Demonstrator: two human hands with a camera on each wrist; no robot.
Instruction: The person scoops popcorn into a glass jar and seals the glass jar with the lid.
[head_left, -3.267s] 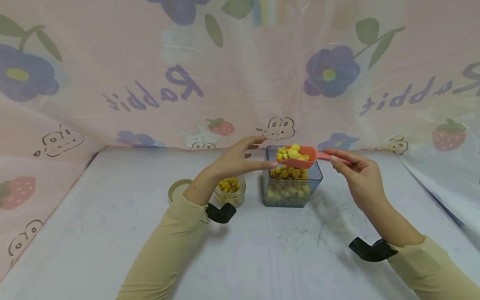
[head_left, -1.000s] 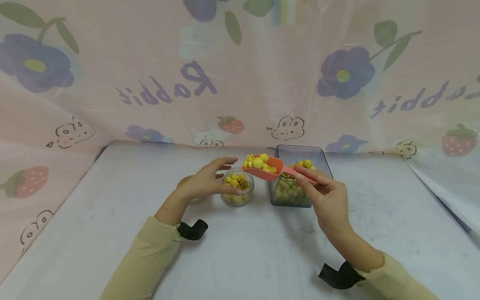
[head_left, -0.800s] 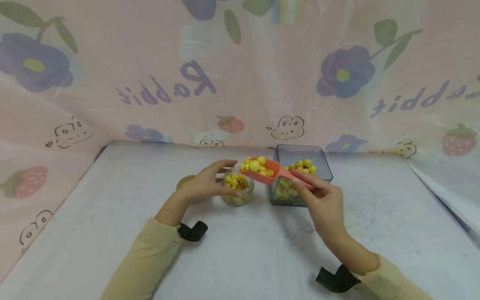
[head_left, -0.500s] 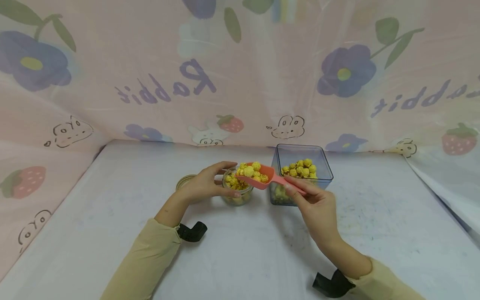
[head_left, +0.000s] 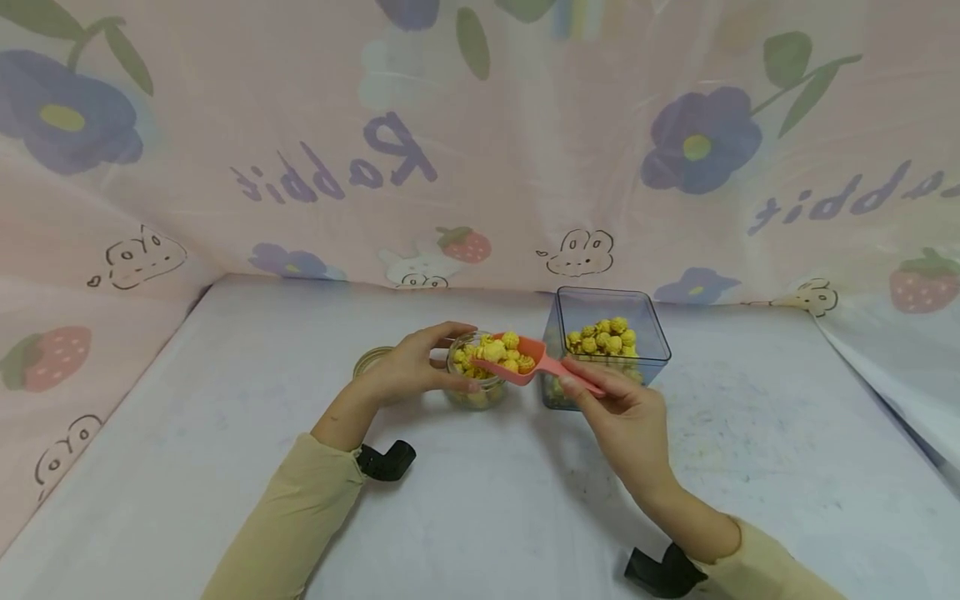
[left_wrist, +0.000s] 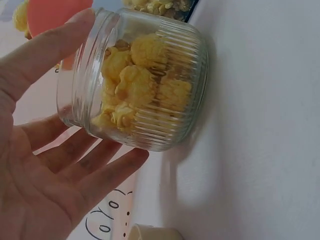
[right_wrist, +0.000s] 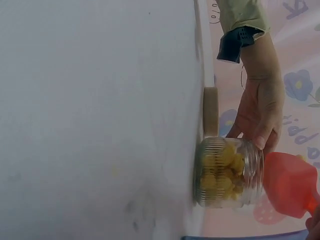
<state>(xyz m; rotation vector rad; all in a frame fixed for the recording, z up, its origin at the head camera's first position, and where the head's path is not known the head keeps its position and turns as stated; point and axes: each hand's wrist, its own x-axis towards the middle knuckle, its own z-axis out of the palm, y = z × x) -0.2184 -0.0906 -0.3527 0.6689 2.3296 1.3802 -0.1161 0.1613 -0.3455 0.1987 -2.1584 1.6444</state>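
My right hand [head_left: 630, 421] pinches the handle of a coral-red scoop [head_left: 513, 377] loaded with yellow popcorn. The scoop's lip overlaps the mouth of a small ribbed glass jar [left_wrist: 170, 120], which stands upright on the table and has popcorn inside. In the right wrist view the scoop sits right at the jar's rim. My left hand [head_left: 408, 367] steadies the jar, thumb on the near side of its rim and fingers round the far side. Just right of the jar is a clear bluish square container [head_left: 551, 397], part full of popcorn and partly hidden by the right hand.
A round jar lid [right_wrist: 211, 111] lies on the table left of the jar, mostly behind the left hand. The white-covered table [head_left: 480, 517] meets a pink printed curtain [head_left: 502, 167] close behind the containers. Black wrist cameras [head_left: 386, 461] stick out under both wrists.
The right hand has carried the loaded scoop left from over the square container and lowered it to the jar's mouth. The left hand has moved from beside the square container to the jar.
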